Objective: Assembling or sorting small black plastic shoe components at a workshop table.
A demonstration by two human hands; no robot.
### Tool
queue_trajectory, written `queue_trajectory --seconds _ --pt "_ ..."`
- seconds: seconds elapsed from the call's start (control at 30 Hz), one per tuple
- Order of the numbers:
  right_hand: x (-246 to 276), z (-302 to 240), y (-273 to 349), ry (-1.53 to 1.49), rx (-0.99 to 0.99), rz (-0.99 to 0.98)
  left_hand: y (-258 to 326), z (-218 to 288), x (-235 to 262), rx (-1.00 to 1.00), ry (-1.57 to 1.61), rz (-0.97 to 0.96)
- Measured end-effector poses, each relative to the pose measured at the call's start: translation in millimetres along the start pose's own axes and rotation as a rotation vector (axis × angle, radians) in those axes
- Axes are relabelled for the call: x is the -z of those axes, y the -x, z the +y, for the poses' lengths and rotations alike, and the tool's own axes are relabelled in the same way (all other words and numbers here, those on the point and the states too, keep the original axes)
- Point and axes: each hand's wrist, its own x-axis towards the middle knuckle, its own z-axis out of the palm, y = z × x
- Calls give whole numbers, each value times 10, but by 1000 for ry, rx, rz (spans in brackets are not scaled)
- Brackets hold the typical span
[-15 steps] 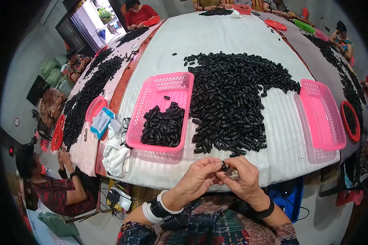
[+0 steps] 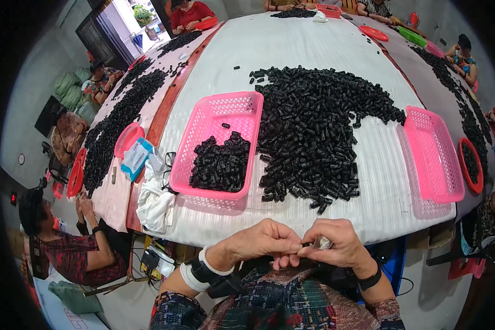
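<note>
My left hand (image 2: 267, 243) and my right hand (image 2: 338, 243) meet at the fingertips just off the table's near edge, above my lap. The left fingers are pinched together; what they grip, if anything, is hidden. In my right hand, a small whitish object (image 2: 324, 242) shows between thumb and fingers, too covered to name. A dark sliver lies between the two sets of fingertips. Beyond my hands spreads a big pile of small black cylindrical parts (image 2: 308, 137). Left of the pile, a pink perforated basket (image 2: 209, 102) contains more such parts.
Another pink basket (image 2: 434, 157) stands at the right, near a red round tray (image 2: 471, 165). At the left are a white cloth (image 2: 155, 206), a blue-and-white packet (image 2: 136, 158) and a pink tray (image 2: 128, 138). A person (image 2: 74, 242) sits close by on the left; several others surround the table.
Both hands have moved down a little, away from the pile. The black part seen at the fingertips earlier is now mostly hidden. The right hand has turned, showing more of the whitish object.
</note>
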Motion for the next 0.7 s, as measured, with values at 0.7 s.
queue_trajectory --seconds 0.7 --pt "22 566 358 760 -319 348 301 260 566 -532 225 756"
